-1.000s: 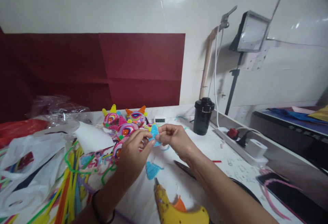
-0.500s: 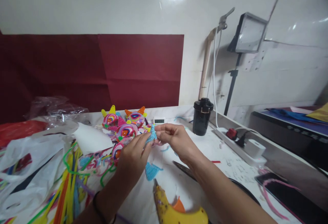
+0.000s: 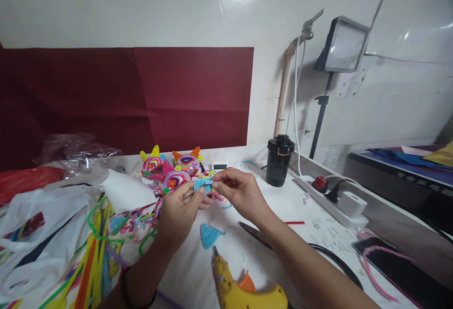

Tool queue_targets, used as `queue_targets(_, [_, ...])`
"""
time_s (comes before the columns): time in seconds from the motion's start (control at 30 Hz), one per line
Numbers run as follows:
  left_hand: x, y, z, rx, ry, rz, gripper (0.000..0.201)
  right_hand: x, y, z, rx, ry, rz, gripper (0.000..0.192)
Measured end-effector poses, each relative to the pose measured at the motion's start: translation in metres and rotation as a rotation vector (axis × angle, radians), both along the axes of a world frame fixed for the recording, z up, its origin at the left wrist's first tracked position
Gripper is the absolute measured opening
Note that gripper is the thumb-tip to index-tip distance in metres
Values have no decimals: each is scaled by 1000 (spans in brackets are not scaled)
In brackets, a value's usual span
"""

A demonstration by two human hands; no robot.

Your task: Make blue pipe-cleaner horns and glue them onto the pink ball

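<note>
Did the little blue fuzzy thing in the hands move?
Yes. The blue fuzzy piece moved left and tipped flatter, away from the black cup.

Yellow glue gun [image 3: 244, 290], black cup [image 3: 279, 160], power strip [image 3: 329, 195], scissors [image 3: 256, 233]

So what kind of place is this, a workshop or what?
Likely a home craft table: both hands pinch a blue pipe-cleaner piece, with loose pipe cleaners, finished ornaments and a yellow glue gun around.

Nothing legible anywhere; digits on the small digital clock [image 3: 220, 166] at the worktop's back too blurred to read.
</note>
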State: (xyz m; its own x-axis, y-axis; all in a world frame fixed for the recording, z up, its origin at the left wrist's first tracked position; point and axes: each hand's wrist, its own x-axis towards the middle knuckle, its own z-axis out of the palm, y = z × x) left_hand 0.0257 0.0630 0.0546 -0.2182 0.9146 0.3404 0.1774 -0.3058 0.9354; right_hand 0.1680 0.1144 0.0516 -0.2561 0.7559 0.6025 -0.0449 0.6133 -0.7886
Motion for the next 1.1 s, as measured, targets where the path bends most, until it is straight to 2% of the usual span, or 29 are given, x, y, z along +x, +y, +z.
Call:
queue_targets(0.13, [-2,0,2,-64,-91,-56,10,3,1,3,101,-52,-24,5])
queue_targets(0.27, [-3,-2,5,-123,-184,-128,9,5,1,8,111,-78,-10,6])
queue_targets(0.57, [-3,-5,12,-229,-323,-215,13,9,1,14,-192,-1,140,18])
queue_targets(0.73, [-1,-5,13,-274,-392,-219,12,14,1,17,-282,44,173,23])
queue_targets(0.9, [2,-4,11,-247,-466,-186,6,16,3,18,-351,107,172,29])
queue_targets(1.1, [0,-1,5,-254,-465,-265,9,16,7,14,-388,77,225,28])
